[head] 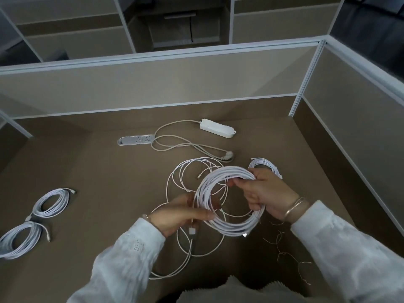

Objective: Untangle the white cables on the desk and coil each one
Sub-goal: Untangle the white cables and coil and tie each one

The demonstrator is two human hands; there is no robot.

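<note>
Near the left edge of the brown desk (91,171) lie two finished white cable coils (51,203), one (20,240) closer to the front corner. At the middle front, the left hand (181,215) grasps the left side of a thick white coil (227,200) held just above the desk, thumb and fingers curled round its strands. The right hand (262,193) clenches the coil's right side. Loose white cable (185,254) loops on the desk beneath. Another small coil (262,164) lies behind the right hand. Toward the back edge rests a white power strip (216,127).
</note>
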